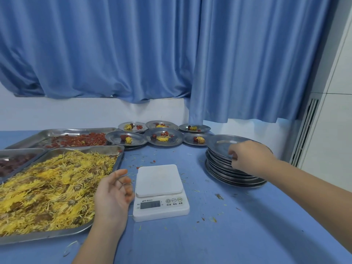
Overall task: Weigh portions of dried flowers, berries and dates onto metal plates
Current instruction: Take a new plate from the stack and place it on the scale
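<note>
Head view: the right hand (pixel 247 159) reaches over the stack of empty metal plates (pixel 224 168) at the right of the blue table (pixel 247 225), its fingers curled down onto the near rim of the top plate (pixel 221 144); whether it has pinched that rim or only touches it cannot be told. The left hand (pixel 114 193) hovers between the big tray and the white scale (pixel 160 193), palm turned inward, fingers loosely spread and holding nothing. The scale's platform is bare and its display is too blurred to read.

At the left, the nearest tray (pixel 106 153) is heaped with yellow dried flowers (pixel 49 189). Behind it, a second tray (pixel 45 133) holds a scatter of red berries (pixel 80 140), and a third tray (pixel 21 151) at the far left edge holds dark red dates (pixel 13 163).

Along the back of the table, under the blue curtain (pixel 133 50), stand six filled plates (pixel 163 139) in two rows, each with a small tuft of yellow flowers and a few red pieces. Loose petals and berries litter the table around the scale.
</note>
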Motion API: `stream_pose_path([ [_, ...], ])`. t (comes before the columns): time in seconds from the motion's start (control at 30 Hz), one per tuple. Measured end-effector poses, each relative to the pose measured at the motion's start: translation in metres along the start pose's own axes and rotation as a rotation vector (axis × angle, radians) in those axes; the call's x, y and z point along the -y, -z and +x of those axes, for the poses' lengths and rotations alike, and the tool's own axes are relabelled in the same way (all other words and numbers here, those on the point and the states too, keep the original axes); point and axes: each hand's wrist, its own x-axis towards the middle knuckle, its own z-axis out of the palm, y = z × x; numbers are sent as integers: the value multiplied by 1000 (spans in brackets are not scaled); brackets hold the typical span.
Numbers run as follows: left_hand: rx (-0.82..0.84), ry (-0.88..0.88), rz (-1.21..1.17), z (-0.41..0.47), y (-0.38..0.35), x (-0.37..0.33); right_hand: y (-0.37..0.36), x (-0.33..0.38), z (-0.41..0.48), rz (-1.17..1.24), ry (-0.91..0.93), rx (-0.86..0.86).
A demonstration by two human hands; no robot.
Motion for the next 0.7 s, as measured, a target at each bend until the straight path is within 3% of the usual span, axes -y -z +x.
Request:
stream_pose_path([
  [0.17, -1, 8, -12, 0, 0, 1, -2, -2, 0, 47, -4, -17],
  [0.33, 27, 20, -23, 2, 2, 1, 5, -8, 1, 326, -36, -58],
  [0.43, 42, 26, -27, 3, 2, 2, 10, -10, 1, 133, 19, -185],
  [0.57, 46, 25, -28, 3, 1, 3, 14, -3, -1, -76, 67, -152],
  [0.7, -3, 2, -11, 4, 1, 4, 17, 8, -4, -233, 101, -235],
])
